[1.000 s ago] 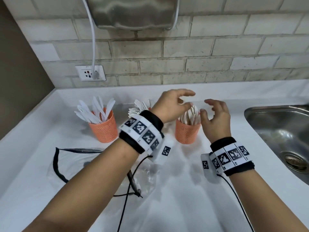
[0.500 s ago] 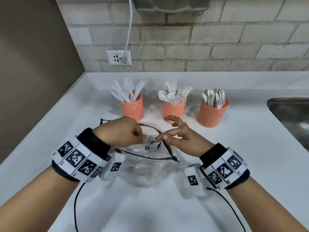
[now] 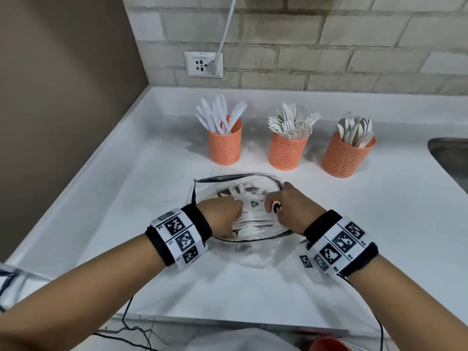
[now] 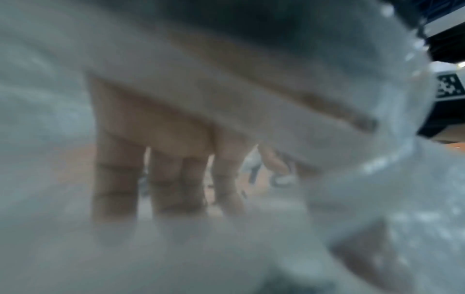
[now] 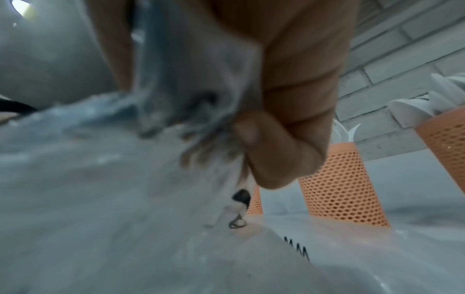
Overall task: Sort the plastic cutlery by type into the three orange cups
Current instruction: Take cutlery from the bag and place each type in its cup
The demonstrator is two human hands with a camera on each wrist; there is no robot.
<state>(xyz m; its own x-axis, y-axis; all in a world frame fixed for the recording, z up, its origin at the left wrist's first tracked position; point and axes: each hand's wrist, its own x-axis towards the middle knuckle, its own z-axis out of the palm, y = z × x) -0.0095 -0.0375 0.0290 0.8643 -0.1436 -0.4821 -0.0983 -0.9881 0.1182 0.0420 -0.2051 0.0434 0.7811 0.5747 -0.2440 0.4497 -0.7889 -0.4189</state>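
Three orange mesh cups stand in a row at the back: knives (image 3: 225, 145), forks (image 3: 288, 151), spoons (image 3: 347, 156). In front of them a clear plastic bag (image 3: 238, 176) with a black zip rim lies open on the white counter, with white cutlery (image 3: 250, 229) inside. My left hand (image 3: 222, 216) is inside the bag over the cutlery; through the blurred plastic its fingers (image 4: 173, 179) look straight. My right hand (image 3: 278, 206) pinches the bag's film (image 5: 100, 179) between thumb and finger (image 5: 251, 143). Two of the cups (image 5: 342, 189) show behind it.
A steel sink (image 3: 450, 158) lies at the right edge. A wall socket (image 3: 203, 64) with a white cable is on the brick wall behind. A brown wall closes the left side. Black wires hang over the counter's front edge (image 3: 228, 317).
Both hands came back from the spoon cup to the bag. The right hand took hold of the bag near its rim, and the left hand went inside.
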